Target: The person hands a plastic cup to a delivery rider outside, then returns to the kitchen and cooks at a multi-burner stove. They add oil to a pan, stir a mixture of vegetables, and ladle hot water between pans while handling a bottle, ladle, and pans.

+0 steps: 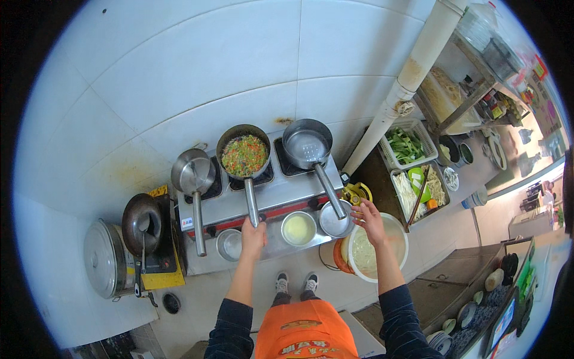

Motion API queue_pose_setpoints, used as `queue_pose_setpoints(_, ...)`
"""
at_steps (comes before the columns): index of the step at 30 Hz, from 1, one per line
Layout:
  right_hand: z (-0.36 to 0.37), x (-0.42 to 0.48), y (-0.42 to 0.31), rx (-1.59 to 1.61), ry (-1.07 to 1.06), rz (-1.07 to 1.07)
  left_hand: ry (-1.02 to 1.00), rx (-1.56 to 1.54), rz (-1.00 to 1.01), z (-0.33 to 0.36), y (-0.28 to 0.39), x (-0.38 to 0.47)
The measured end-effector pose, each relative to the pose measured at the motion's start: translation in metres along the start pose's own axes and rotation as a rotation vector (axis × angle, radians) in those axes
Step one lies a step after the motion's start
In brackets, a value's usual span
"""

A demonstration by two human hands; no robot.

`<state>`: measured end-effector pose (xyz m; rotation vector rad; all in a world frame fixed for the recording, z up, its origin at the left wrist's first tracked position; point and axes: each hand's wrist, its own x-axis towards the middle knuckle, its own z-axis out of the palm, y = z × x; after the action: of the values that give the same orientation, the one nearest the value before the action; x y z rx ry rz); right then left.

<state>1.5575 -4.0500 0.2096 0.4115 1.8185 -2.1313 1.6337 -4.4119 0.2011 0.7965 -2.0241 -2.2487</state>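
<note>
My left hand (pixel 254 238) is closed around the metal handle of a saucepan (pixel 243 151) on the middle burner. Chopped green and red vegetables (pixel 245 155) fill that pan. My right hand (pixel 368 221), its fingers apart and holding nothing, is raised beside the handle end of a second pan (pixel 307 142) on the right burner, which holds clear liquid. An empty-looking steel pan (pixel 193 170) rests on the left burner. Along the stove's front ledge are a bowl of pale yellow contents (pixel 298 229), a metal bowl (pixel 229 245) and a round metal container (pixel 335 219).
A white bucket of pale strips in liquid (pixel 367 251) stands below my right hand. Right of the stove are a basket of green leaves (pixel 406 146) and a tray of noodles (pixel 406 190). A dark wok (pixel 136 220) and a large lidded pot (pixel 103 260) stand at the left.
</note>
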Motion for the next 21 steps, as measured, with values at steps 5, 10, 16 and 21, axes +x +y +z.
queue_pose_setpoints(5, 0.009, 0.016, 0.01, -0.064, -0.05, 0.035, -0.029, -0.126, -0.095, -0.003, -0.003, 0.019)
queue_pose_setpoints(10, 0.022, 0.028, 0.012, -0.139, -0.104, 0.013, -0.049, -0.17, -0.13, -0.004, -0.005, 0.019)
queue_pose_setpoints(16, 0.034, 0.034, 0.005, -0.232, -0.114, 0.028, -0.077, -0.178, -0.189, -0.005, -0.011, 0.021)
queue_pose_setpoints(21, 0.05, 0.053, -0.003, -0.061, -0.272, 0.084, -0.11, -0.201, -0.203, -0.007, -0.011, 0.023)
